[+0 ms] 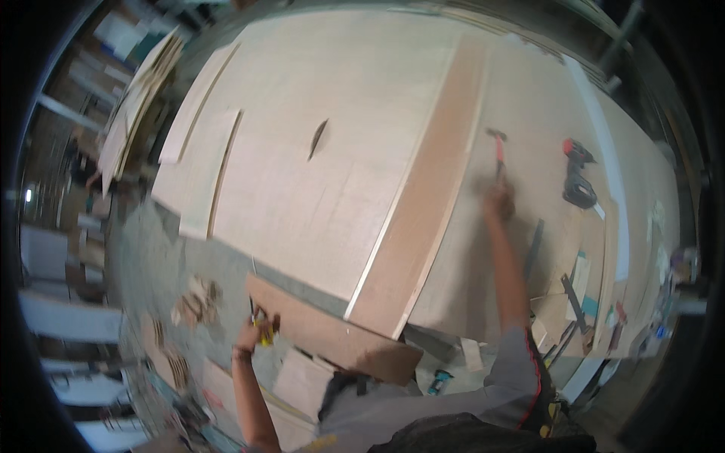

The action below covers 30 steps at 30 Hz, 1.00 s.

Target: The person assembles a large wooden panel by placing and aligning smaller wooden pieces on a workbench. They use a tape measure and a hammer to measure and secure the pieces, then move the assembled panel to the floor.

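My right hand (499, 199) is stretched out over the plywood on the right, closed round a hammer (499, 148) with a red handle and a dark head. Down at the lower left, my left hand (252, 337) is closed on a yellow and black tape measure (265, 336), beside the left end of a narrow brown board (325, 329). This board lies across the near end of a long brown panel with pale edge strips (429, 181). The panel rests on the large pale plywood sheet (347, 151).
Right of the hammer lies a red and black cordless drill (578, 175). A dark square (574, 298) and offcuts lie nearer. Loose plywood strips (223, 174) rest at the left of the sheet. Scrap wood (198, 300) lies on the concrete floor, and a teal tool (439, 381) is near my body.
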Each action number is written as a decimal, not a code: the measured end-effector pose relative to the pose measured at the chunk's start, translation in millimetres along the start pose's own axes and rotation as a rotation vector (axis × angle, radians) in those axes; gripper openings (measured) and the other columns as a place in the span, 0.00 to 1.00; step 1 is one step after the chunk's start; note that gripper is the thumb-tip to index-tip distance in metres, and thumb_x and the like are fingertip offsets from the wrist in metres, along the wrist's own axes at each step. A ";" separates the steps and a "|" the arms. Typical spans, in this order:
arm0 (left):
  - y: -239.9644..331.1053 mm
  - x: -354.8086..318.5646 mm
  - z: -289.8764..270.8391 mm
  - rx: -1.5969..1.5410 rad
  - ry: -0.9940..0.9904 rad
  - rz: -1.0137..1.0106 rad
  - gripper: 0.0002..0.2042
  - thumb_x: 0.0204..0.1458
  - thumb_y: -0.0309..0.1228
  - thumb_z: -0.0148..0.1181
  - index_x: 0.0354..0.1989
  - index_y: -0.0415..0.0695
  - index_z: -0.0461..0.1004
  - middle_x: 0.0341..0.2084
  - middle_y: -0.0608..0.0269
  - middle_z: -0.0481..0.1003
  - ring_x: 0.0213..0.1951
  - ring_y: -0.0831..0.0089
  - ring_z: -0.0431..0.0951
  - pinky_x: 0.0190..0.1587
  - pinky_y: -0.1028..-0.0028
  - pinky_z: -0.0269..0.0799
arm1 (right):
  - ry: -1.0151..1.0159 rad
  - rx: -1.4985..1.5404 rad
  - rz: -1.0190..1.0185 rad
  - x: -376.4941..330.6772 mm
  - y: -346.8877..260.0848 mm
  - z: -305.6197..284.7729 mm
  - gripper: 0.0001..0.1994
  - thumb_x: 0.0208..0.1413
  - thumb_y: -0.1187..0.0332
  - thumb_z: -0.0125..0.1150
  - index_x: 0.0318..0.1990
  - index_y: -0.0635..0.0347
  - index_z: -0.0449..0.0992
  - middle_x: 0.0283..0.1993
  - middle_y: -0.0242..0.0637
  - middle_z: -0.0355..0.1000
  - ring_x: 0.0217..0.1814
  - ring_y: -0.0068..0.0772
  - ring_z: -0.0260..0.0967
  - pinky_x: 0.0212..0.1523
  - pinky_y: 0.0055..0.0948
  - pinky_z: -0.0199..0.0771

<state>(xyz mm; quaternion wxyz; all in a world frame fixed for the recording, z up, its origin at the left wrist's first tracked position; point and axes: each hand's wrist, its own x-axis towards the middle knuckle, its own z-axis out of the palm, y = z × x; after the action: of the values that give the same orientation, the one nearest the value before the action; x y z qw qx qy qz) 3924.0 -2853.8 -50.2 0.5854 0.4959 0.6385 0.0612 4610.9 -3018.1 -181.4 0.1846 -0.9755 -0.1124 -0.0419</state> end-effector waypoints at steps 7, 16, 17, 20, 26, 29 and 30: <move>3.4 12.6 -3.5 0.259 -0.127 0.037 0.24 0.52 0.44 0.67 0.51 0.41 0.73 0.34 0.62 0.78 0.36 0.75 0.77 0.41 0.72 0.73 | 0.034 -0.136 -0.301 -161.9 91.4 -57.0 0.29 0.58 0.65 0.55 0.70 0.46 0.62 0.57 0.49 0.68 0.56 0.52 0.67 0.55 0.48 0.68; -4.0 23.6 -7.7 0.355 -0.087 0.097 0.46 0.43 0.49 0.70 0.67 0.35 0.57 0.46 0.46 0.77 0.49 0.56 0.78 0.53 0.64 0.72 | -1.011 0.711 0.200 -406.5 103.2 -115.1 0.20 0.66 0.53 0.55 0.52 0.62 0.70 0.50 0.38 0.71 0.50 0.35 0.69 0.46 0.37 0.71; -0.1 17.4 -12.3 0.293 -0.135 0.062 0.48 0.42 0.48 0.70 0.69 0.35 0.54 0.51 0.44 0.75 0.52 0.55 0.76 0.55 0.63 0.71 | -1.113 0.867 0.370 -424.7 77.3 -136.5 0.21 0.65 0.52 0.57 0.52 0.62 0.70 0.49 0.37 0.71 0.48 0.34 0.69 0.46 0.37 0.71; -30.7 40.6 -24.2 0.299 -0.103 0.260 0.56 0.43 0.51 0.70 0.72 0.34 0.41 0.61 0.38 0.66 0.61 0.52 0.69 0.63 0.64 0.64 | -1.087 0.710 0.408 -428.7 48.8 -167.5 0.20 0.65 0.53 0.58 0.52 0.59 0.68 0.49 0.35 0.70 0.44 0.28 0.69 0.39 0.31 0.73; -65.6 73.0 -11.4 -0.029 -0.348 0.277 0.56 0.45 0.41 0.70 0.73 0.34 0.34 0.68 0.35 0.55 0.68 0.52 0.59 0.66 0.63 0.61 | -1.063 0.619 0.268 -412.2 55.8 -207.8 0.21 0.62 0.49 0.60 0.47 0.58 0.70 0.34 0.31 0.71 0.29 0.20 0.70 0.23 0.20 0.72; -74.2 60.7 -4.7 -0.326 -0.469 0.107 0.53 0.46 0.36 0.69 0.73 0.34 0.36 0.64 0.35 0.59 0.59 0.54 0.70 0.51 0.61 0.75 | -1.013 0.439 0.231 -407.5 34.1 -234.4 0.21 0.61 0.48 0.61 0.44 0.59 0.70 0.28 0.30 0.69 0.25 0.20 0.68 0.21 0.21 0.74; -75.9 59.0 1.3 -0.430 -0.533 0.039 0.52 0.46 0.35 0.68 0.73 0.35 0.37 0.63 0.35 0.60 0.55 0.55 0.74 0.45 0.60 0.80 | -0.946 0.404 0.241 -419.7 16.1 -251.1 0.21 0.61 0.48 0.62 0.43 0.59 0.70 0.27 0.29 0.68 0.24 0.19 0.67 0.21 0.21 0.73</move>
<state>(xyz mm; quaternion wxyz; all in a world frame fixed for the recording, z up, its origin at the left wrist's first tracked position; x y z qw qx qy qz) 3892.9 -2850.8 -141.2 0.8215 0.3719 0.4260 0.0737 4197.0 -3211.1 -5.7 0.3017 -0.8386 -0.0764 0.4471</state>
